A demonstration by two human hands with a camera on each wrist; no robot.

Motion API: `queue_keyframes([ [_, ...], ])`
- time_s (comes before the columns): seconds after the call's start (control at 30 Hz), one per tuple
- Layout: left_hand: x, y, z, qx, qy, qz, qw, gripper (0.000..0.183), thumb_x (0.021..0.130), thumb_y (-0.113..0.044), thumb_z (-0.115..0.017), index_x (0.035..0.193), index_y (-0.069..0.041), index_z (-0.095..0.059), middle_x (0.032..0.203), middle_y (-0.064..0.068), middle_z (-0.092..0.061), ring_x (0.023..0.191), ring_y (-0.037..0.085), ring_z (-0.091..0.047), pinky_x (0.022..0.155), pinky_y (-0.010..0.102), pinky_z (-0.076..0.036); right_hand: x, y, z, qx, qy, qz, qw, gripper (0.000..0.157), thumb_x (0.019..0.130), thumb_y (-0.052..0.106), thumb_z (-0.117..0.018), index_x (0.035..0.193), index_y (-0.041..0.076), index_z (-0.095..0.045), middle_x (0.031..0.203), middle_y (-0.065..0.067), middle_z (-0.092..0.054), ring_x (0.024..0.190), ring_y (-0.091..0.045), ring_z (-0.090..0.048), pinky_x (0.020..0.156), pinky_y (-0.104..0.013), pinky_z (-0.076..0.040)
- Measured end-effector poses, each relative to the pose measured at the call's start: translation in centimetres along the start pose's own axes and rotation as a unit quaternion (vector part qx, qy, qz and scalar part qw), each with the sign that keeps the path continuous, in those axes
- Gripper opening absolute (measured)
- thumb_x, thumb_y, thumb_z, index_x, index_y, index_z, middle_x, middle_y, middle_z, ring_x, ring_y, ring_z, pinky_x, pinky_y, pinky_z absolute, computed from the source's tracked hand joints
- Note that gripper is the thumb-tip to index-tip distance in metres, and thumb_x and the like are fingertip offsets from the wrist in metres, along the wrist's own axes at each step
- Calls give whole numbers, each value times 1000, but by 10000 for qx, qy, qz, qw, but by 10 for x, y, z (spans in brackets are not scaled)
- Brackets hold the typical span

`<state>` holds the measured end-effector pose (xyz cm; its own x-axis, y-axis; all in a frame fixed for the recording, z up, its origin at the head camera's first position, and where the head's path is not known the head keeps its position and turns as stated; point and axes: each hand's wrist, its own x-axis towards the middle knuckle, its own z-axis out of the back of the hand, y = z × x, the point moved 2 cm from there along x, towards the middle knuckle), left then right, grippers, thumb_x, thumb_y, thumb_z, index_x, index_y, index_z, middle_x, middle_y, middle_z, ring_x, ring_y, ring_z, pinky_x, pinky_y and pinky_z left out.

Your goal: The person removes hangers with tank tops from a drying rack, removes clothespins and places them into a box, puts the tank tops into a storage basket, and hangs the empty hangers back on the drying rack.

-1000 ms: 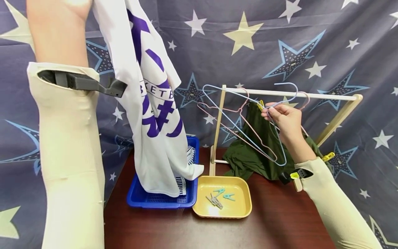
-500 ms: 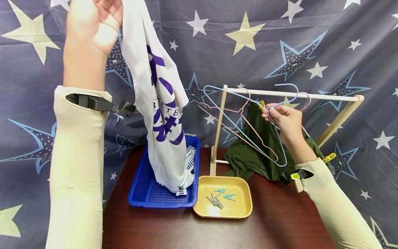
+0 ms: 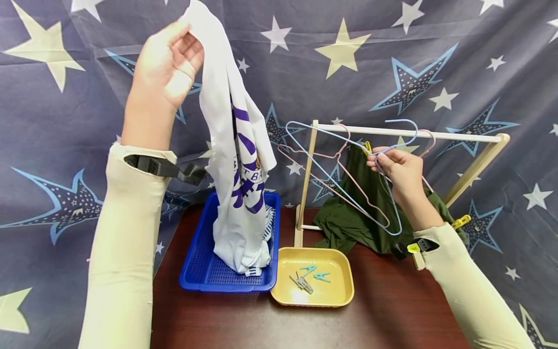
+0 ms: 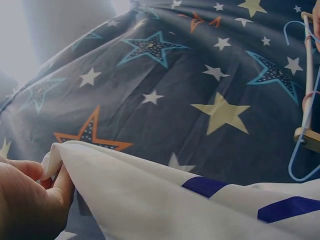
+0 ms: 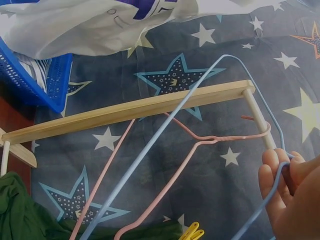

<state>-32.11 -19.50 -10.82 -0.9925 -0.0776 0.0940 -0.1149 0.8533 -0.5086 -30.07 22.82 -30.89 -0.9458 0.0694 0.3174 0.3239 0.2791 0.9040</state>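
Observation:
High on the left, my left hand point(image 3: 167, 65) pinches the top of a white shirt point(image 3: 244, 228) with purple lettering. The shirt hangs down long, its lower end bunched in the blue basket point(image 3: 205, 287). In the left wrist view, the white fabric point(image 4: 130, 185) folds over the fingertips. My right hand point(image 3: 398, 169) pinches a light blue hanger point(image 3: 331, 177) at the neck below its hook, holding it in front of the rack. Seen from the right wrist, thumb and fingers close on the blue wire point(image 5: 145, 150).
Behind the blue hanger stands a wooden rack point(image 3: 414, 132) with pink hangers point(image 3: 340, 155) and a dark green garment point(image 3: 366, 223). Yellow clips point(image 3: 461, 221) show on it. A yellow tray point(image 3: 344, 295) with several clothespins sits beside the basket. Striped cloth point(image 3: 268, 223) lies in the basket.
My left hand has come down and to the right into view, carrying the shirt's top with it. The shirt's lower end has settled into the basket. The right hand and hanger stay nearly still.

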Motion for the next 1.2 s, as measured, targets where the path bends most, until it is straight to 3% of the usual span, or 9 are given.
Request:
queue_keyframes([
  [0.23, 0, 14, 25, 293, 214, 135, 9993, 11, 102, 4, -50, 99, 7, -59, 82, 18, -64, 71, 28, -64, 64, 36, -57, -1, -2, 2, -8, -17, 98, 10000, 17, 96, -13, -56, 89, -7, -70, 76, -7, -77, 65, -13, -75, 65, -22, -61],
  [0.83, -2, 27, 104, 1095, -29, 703, 9915, 14, 102, 3, -53, 94, 4, -64, 85, 14, -69, 79, 23, -70, 71, 34, -59, -3, -6, 6, -105, 32, 106, 9999, 16, 96, -13, -55, 92, -9, -70, 77, -7, -77, 67, -13, -75, 66, -23, -61],
  [0.97, -2, 27, 119, 1494, -69, 853, 9851, 18, 102, 1, -54, 91, 3, -68, 86, 12, -71, 81, 20, -71, 72, 32, -60, -3, -7, 7, -119, 49, 116, 9999, 16, 96, -13, -55, 91, -9, -70, 78, -7, -77, 67, -13, -76, 67, -24, -61],
  [1.2, -2, 29, 144, 2437, -267, 936, 9649, 24, 102, -2, -55, 84, -4, -71, 83, 5, -73, 81, 14, -70, 73, 27, -59, -3, -8, 7, -122, 35, 85, 9999, 16, 96, -13, -56, 90, -9, -70, 78, -7, -77, 67, -13, -76, 67, -23, -61],
])
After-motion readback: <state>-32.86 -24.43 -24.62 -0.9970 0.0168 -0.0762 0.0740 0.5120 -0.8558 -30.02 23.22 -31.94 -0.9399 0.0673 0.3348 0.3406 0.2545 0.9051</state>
